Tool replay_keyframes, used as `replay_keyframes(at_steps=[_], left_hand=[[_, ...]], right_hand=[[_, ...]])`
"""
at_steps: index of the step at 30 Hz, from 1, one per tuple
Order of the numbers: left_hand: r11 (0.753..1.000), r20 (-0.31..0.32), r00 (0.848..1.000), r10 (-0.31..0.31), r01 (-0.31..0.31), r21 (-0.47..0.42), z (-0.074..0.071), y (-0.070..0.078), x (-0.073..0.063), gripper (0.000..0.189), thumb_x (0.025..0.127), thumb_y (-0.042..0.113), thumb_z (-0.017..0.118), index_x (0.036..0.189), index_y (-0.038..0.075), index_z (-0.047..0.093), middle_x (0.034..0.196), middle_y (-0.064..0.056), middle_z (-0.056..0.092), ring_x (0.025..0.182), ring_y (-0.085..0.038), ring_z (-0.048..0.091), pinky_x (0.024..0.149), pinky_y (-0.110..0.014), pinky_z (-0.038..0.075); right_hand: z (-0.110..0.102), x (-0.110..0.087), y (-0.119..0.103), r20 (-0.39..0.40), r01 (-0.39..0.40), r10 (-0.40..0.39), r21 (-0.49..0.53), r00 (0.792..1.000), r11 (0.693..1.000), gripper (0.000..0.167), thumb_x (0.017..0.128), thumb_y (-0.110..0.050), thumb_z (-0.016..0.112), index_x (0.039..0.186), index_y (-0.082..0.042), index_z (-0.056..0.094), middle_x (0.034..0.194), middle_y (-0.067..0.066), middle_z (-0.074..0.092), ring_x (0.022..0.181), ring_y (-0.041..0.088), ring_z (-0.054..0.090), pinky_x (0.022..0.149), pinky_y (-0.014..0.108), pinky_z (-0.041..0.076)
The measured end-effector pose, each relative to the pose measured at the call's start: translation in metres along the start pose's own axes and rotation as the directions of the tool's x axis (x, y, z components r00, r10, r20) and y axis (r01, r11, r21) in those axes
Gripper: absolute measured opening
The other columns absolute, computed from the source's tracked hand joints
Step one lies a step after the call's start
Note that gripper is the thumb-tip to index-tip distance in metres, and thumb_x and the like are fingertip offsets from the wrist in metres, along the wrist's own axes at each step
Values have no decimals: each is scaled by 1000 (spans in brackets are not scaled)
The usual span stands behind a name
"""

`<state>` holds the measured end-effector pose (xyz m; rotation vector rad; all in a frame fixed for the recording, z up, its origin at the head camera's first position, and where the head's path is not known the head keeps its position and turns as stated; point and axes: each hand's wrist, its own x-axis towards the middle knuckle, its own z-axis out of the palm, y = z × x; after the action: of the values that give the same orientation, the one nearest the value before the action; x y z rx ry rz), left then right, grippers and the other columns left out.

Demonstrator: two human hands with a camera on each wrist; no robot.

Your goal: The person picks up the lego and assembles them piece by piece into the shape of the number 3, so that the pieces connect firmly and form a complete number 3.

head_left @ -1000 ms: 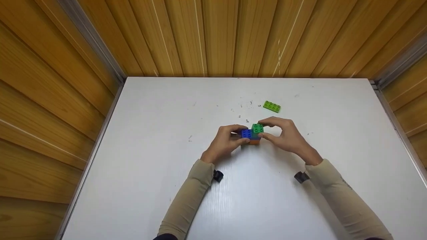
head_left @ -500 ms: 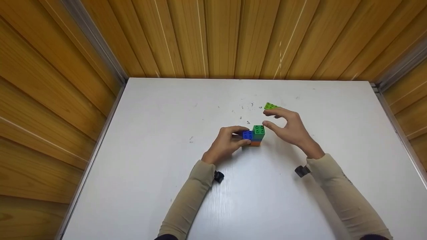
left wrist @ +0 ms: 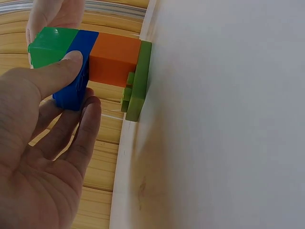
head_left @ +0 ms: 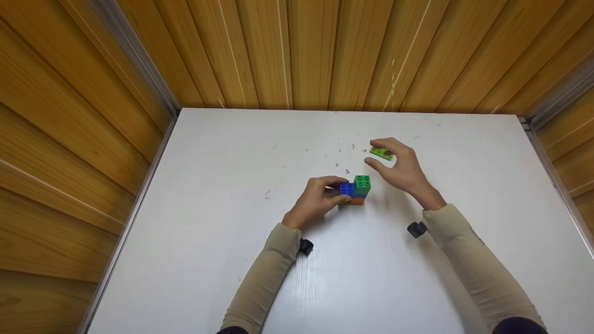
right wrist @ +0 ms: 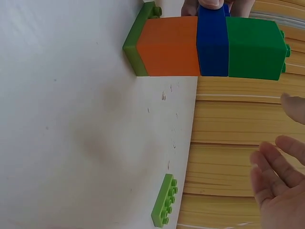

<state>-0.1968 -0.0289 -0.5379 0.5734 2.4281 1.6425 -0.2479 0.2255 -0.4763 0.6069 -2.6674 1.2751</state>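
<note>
My left hand (head_left: 315,199) grips a small tower of toy building bricks, thumb and fingers on the blue brick (left wrist: 78,90). From the bottom up, the tower has a flat olive-green brick (left wrist: 139,86), an orange brick (left wrist: 114,59), the blue brick and a green brick (head_left: 362,184). The green one covers the right end of the blue; studs show on the blue's left end. My right hand (head_left: 401,167) is apart from the tower, thumb and fingers spread, over a flat lime-green brick (right wrist: 164,201) on the table. In the head view its fingers partly cover this brick (head_left: 381,153).
The white table (head_left: 209,185) backs onto a wood-look slatted wall (head_left: 306,55), with another slatted wall on the left. Small dark marks dot the tabletop behind the tower. A small black camera (head_left: 417,229) sits at the right wrist.
My right hand has let go of the green brick and moved away from me, to the lime-green brick. The left hand keeps its hold on the tower.
</note>
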Motion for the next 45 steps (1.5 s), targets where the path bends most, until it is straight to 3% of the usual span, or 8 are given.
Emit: replay_keyframes(at_steps=[8,28,45], left_hand=[[1000,7,1000,-16,16,-1,0,0,0,42,95,23,84,134,12,74,129,-2,75,110,-8,71,97,-22,59],[1000,8,1000,6,-6,-27,0,-1,2,42,94,19,85,133,7,74,126,-7,75,109,-11,72,96,-22,60],[999,14,1000,-12,12,-33,0,-1,0,42,95,20,84,134,7,73,130,-8,73,112,-9,71,97,-20,59]], right_hand=[[-2,9,11,14,-49,50,-57,999,997,52,98,-23,81,144,-5,64,140,19,66,131,42,61,108,62,51],[-9,12,55,8,-144,146,-109,989,983,55,98,-27,80,144,0,63,144,22,63,135,42,57,113,62,47],[-6,21,82,61,-286,295,-125,954,950,60,100,-28,77,149,0,58,149,23,58,141,42,51,121,60,41]])
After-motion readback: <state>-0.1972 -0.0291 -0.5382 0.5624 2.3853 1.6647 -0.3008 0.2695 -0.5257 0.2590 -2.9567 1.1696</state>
